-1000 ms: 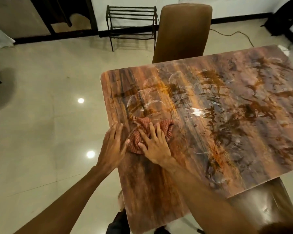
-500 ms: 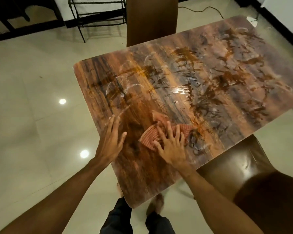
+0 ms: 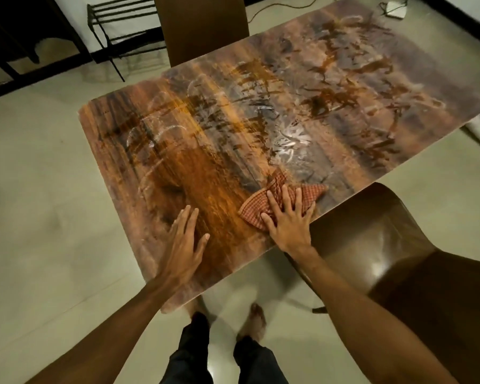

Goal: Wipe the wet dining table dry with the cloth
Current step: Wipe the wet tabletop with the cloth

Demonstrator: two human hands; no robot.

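Right hand [image 3: 290,224] flat, fingers [image 3: 284,196] spread, pressing checked cloth [image 3: 281,200] onto dining table [image 3: 261,120] near its near edge; cloth shows beyond the fingertips. Left hand [image 3: 185,241] flat, open, on bare tabletop beside it.

Both forearms bare, no sleeves visible, no watch or rings on left hand [image 3: 184,246] or right hand [image 3: 288,223]. Dark trousers [image 3: 222,358] at bottom centre of frame. Feet [image 3: 257,318] bare, blurred.
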